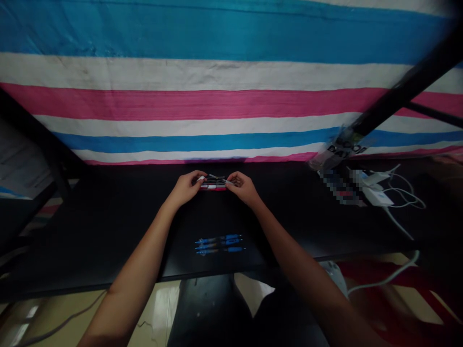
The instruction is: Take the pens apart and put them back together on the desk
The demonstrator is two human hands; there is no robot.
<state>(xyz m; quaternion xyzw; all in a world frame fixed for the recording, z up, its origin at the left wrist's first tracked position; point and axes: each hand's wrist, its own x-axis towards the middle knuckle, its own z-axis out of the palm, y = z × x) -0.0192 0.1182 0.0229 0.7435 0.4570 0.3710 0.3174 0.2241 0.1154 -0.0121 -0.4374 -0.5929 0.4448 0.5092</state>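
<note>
At the far side of the black desk, several pens with dark, white and red parts lie side by side. My left hand is at their left ends, fingers closed; a small white piece shows at its fingertips, too small to name. Opposite it, my right hand pinches the right end of a thin pen, which slants above the others. Nearer to me lie 3 blue pens, roughly parallel, with clear and dark barrels.
The black desk ends at a front edge near my lap. Behind it hangs a striped sheet. On the right are a white power strip with cables, a clear plastic bag and a slanted black post.
</note>
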